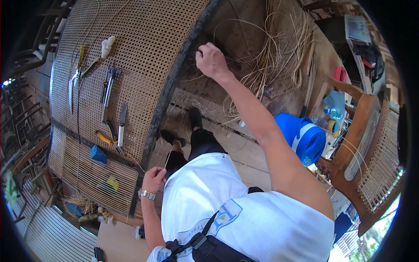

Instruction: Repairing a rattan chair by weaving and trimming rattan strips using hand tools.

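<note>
My left hand, with a metal-banded watch at its wrist, is closed on a thin cane strand beside the near corner of a large cane panel. The panel has open holed weaving over most of it and parallel strands at its near end, inside a dark frame. My right hand is stretched far forward past the panel's right edge, fingers curled closed; what they hold, if anything, is hidden. On the weave lie a hammer, a white-handled knife, yellow-handled pliers and a blue block.
Loose cane strands lie tangled on the wooden surface ahead to the right. A blue water jug stands right of my forearm, near a wooden chair with woven cane. Curved metal pruning shears and a white bundle rest on the panel.
</note>
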`<action>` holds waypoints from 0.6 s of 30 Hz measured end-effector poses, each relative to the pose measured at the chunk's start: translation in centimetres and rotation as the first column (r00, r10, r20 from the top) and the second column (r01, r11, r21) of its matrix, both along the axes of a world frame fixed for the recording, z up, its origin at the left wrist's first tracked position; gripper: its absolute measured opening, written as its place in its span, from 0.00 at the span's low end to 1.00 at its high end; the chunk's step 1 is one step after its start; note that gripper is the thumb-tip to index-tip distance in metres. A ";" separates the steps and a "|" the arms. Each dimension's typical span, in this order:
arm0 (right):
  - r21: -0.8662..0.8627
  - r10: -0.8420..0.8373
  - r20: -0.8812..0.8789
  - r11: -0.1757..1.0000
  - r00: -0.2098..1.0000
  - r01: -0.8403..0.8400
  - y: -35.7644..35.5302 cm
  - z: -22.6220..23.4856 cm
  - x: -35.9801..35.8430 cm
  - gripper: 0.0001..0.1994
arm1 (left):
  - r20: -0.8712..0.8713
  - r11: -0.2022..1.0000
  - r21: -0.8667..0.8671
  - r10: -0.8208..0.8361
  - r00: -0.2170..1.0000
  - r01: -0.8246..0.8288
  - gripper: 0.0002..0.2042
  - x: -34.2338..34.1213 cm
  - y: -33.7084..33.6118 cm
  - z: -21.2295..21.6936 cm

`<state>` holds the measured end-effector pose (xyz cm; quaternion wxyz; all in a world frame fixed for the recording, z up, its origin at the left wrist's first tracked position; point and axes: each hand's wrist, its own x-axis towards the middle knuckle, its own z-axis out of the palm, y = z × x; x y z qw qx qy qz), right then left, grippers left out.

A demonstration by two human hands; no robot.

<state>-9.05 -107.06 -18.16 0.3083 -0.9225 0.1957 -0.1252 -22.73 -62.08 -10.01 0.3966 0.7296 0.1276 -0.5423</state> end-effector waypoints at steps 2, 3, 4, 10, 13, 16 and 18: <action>-0.107 -0.119 -0.029 0.988 0.993 0.115 -1.8 -4.0 0.4 0.10 | 0.019 1.000 -0.005 0.022 1.000 -0.022 0.09 -0.3 0.9 -0.1; -0.220 -0.242 -0.052 0.949 0.969 0.225 -3.1 -6.0 0.5 0.12 | 0.020 1.000 0.005 0.030 0.999 -0.030 0.09 -0.5 1.2 -0.2; -0.220 -0.243 -0.052 0.949 0.969 0.226 -4.5 -8.3 0.4 0.12 | 0.016 0.999 0.013 0.034 0.999 -0.035 0.09 -0.9 1.7 -0.1; -0.310 -0.299 0.046 0.903 0.953 0.299 -7.5 -4.9 -1.0 0.22 | -0.005 0.994 0.033 0.105 0.994 -0.105 0.09 -3.2 3.5 0.0; -0.331 -0.397 -0.068 0.875 0.915 0.355 -8.1 -4.4 -2.1 0.23 | -0.013 0.993 0.022 0.114 0.993 -0.114 0.09 -3.7 3.7 0.0; -0.357 -0.442 -0.086 0.850 0.893 0.387 -8.0 -5.8 -3.6 0.16 | -0.025 0.990 0.004 0.139 0.990 -0.139 0.09 -4.3 4.2 -0.8; -0.425 -0.421 -0.120 0.840 0.899 0.337 -8.7 -7.6 -4.4 0.11 | -0.013 0.992 -0.008 0.128 0.992 -0.129 0.09 -4.1 4.1 -0.9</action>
